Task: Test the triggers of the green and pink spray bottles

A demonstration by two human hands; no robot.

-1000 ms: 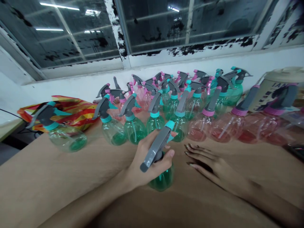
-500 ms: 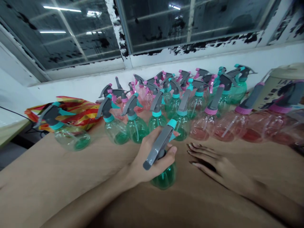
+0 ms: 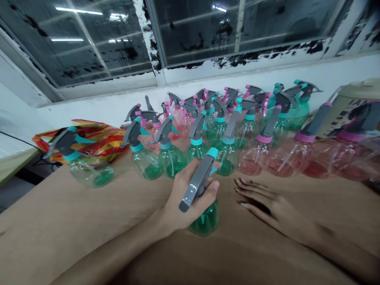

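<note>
My left hand [image 3: 181, 202] is wrapped round the neck of a green spray bottle [image 3: 204, 221] with a grey and turquoise trigger head. The bottle stands on the wooden table [image 3: 124, 221] in front of me, its nozzle pointing away. Part of its neck and trigger is hidden by my fingers. To the right, my right hand [image 3: 267, 204] rests palm down on the table, fingers stretched out and holding nothing. Just beyond it stands a pink spray bottle [image 3: 251, 162]. Behind my left hand is a green spray bottle [image 3: 172, 160] with a little liquid inside.
Several more green and pink spray bottles crowd the table's back, against the white wall [image 3: 97, 109]. At the left, a separate green spray bottle [image 3: 89, 170] stands before a red and yellow plastic bag [image 3: 103, 134]. A beige container [image 3: 353, 99] stands back right.
The head of the held spray bottle has tilted very slightly to the left. My right hand stays flat in place, and the other bottles have not moved.
</note>
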